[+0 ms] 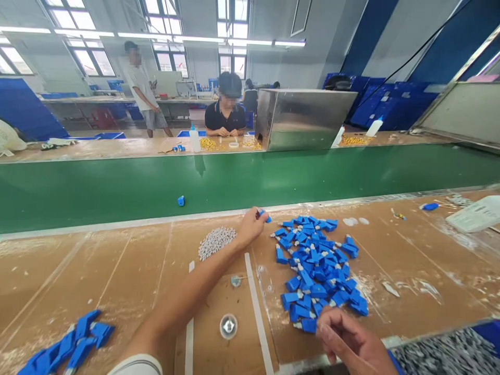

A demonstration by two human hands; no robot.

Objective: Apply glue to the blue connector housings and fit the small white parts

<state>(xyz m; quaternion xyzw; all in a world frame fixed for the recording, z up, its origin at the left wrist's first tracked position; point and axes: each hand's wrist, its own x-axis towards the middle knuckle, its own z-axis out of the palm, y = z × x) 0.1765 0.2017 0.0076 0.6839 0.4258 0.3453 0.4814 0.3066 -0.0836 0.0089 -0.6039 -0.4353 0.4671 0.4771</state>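
Note:
My left hand [252,226] reaches out near the belt's edge, its fingers pinched on a small blue part [264,215]. At the lower right, my right hand [347,338] is curled beside the near edge of a large pile of blue parts [312,260]; whether it grips anything is hidden. A heap of small grey pieces [217,242] lies left of my left hand. Below my left forearm stands a small round clear cup [228,326]. Several more blue parts [66,346] lie at the lower left.
A green conveyor belt [128,182] crosses ahead, carrying one blue part [180,201]. Beyond it, a person sits near yellow pieces [209,144], a white bottle [195,138] and a metal box [308,120]. Another person stands farther left. A bin of grey parts [449,354] is at lower right.

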